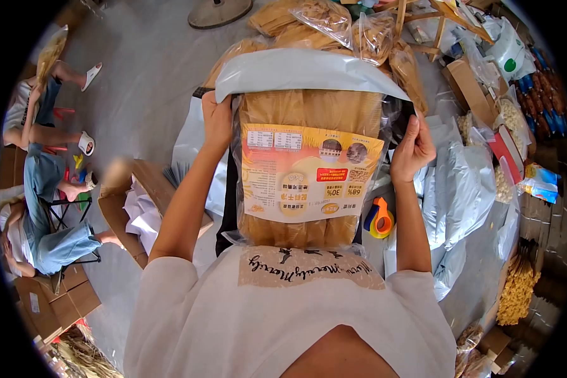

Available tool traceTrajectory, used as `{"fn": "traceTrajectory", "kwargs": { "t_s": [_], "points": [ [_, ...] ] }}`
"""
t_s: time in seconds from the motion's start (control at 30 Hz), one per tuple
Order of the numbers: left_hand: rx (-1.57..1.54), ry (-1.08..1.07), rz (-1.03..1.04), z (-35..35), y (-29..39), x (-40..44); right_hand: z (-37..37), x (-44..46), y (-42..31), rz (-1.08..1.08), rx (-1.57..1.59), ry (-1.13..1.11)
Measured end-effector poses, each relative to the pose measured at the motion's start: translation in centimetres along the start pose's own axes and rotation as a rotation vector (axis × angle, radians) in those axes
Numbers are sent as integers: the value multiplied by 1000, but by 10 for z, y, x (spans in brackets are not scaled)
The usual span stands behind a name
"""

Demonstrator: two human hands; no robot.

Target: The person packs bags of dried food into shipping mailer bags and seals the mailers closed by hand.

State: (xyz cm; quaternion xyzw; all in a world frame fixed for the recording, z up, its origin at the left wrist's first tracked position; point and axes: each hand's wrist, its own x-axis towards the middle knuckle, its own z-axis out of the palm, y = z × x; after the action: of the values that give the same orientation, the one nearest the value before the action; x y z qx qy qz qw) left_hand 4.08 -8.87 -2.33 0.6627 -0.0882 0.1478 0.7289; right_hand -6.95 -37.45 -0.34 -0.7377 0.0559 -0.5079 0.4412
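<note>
Both my hands hold a light grey plastic mailing bag [308, 70] with a black inside. My left hand [217, 120] is closed on its left edge, and my right hand [414, 148] pinches its right edge. Between my forearms lies a clear plastic package [308, 233] of flat yellowish-brown dried food, with its far end at the mailing bag's mouth. How far the package is inside, I cannot tell. A printed yellow and pink label [312, 173] covers its middle, upside down to me. An orange tape dispenser [379, 218] is on the right, below my right hand.
More clear bags of brown dried food [324, 28] are heaped ahead. Grey mailing bags [460, 189] are piled on the right. An open cardboard box [116, 217] with papers stands left. Two people [40, 252] sit at the far left beside cartons [59, 302].
</note>
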Motion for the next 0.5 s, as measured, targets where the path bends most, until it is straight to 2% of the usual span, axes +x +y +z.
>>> {"fn": "traceTrajectory", "kwargs": {
  "t_s": [0.03, 0.1, 0.13, 0.17, 0.23, 0.3, 0.37, 0.43, 0.5],
  "points": [
    [32, -37, -50, -6, 10, -3, -4, -2, -5, 7, -3, -5],
    [118, -253, -18, -18, 35, -16, -19, -11, -20, -67, -216, -120],
    [386, -341, 57, -37, 31, -18, -31, -17, -16, -76, -347, -247],
    [387, -343, 52, -45, 25, -28, -36, -28, -11, -72, -349, -250],
    [502, -241, 383, -57, 22, -55, -46, -48, -4, -227, -191, -364],
    [410, -453, 150, -69, 38, -83, -64, -65, -19, -248, -277, -445],
    [493, -404, 73, -88, 25, -120, -83, -82, -31, -228, -308, -472],
    [560, -287, -65, -103, 10, -159, -103, -105, -38, 204, -324, -578],
    [718, -400, 7, -124, -7, -196, -114, -136, -37, 9, -254, -566]
  ]
}}
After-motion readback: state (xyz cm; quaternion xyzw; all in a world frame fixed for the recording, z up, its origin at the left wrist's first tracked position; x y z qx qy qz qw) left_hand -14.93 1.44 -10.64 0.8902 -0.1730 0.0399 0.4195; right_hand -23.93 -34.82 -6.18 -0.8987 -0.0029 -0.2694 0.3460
